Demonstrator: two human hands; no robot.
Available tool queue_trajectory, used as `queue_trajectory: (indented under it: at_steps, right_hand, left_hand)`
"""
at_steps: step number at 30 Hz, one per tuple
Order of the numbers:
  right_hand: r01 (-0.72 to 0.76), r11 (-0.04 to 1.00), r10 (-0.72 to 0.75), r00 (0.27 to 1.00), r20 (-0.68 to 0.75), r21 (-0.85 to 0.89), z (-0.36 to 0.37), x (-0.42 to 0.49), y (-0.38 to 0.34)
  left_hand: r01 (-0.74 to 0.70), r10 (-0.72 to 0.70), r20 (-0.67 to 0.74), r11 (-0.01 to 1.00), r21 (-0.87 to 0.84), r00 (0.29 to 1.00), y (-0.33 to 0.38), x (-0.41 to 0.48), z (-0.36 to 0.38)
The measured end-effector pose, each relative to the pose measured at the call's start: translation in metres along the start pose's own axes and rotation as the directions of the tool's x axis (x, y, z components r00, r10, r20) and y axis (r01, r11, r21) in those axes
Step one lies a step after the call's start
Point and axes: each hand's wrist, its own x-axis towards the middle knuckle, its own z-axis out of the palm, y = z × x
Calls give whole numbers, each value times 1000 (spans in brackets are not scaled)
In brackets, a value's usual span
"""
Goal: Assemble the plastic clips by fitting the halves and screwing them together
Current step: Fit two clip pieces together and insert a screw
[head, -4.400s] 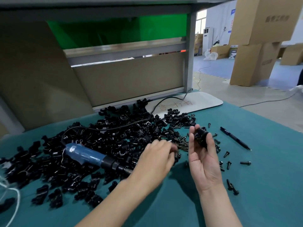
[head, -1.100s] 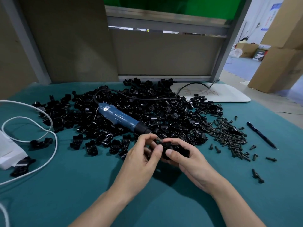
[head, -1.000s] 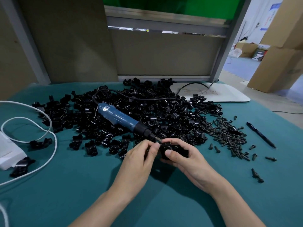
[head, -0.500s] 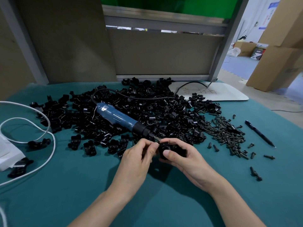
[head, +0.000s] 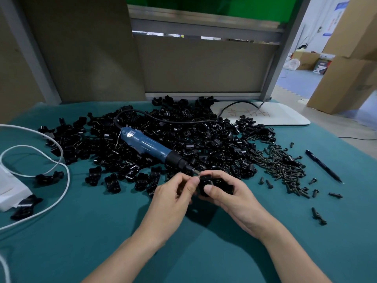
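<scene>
The right hand (head: 234,199) grips a black clip (head: 217,183) just above the teal worktop (head: 81,231), thumb across its near face and fingers curled behind it. The left hand (head: 175,193) pinches a small piece (head: 197,177) between thumb and forefinger at the clip's upper left corner; it is too small to tell what it is.

Cardboard boxes (head: 346,68) stand on the floor at the right, and what they hold is not visible.

Just beyond the hands lies a wide heap of black clip halves (head: 214,139). A blue screwdriver (head: 146,145) rests on the heap, its tip pointing at the hands and nearly touching the left fingertips, its black cord looping back over the heap. To the right of the heap is a pile of screws (head: 283,166), with strays scattered near it and a pen (head: 324,166) beyond. A white board (head: 285,117) lies at the far right corner. A white cable (head: 61,160) loops at the left, beside loose clips and a white sheet (head: 8,186) cut off by the frame edge.
</scene>
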Motion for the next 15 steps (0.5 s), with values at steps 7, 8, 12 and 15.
queue_trajectory:
  at_steps: [7,8,12,15]
  right_hand:
    - [5,1000,-5,1000,-8,-6,2,0,-1]
    - [5,1000,-5,1000,-10,2,3,0,-1]
    - [4,1000,-4,1000,-10,16,4,0,-2]
    - [-2,1000,3,1000,-25,31,4,0,-4]
  left_hand:
    - [16,-16,12,999,-32,1000,-2,2,1]
    - [18,-18,12,999,-40,1000,-2,2,1]
    - [-7,8,18,999,-53,1000,-2,3,1]
    - [-11,12,12,997,-81,1000,0,2,0]
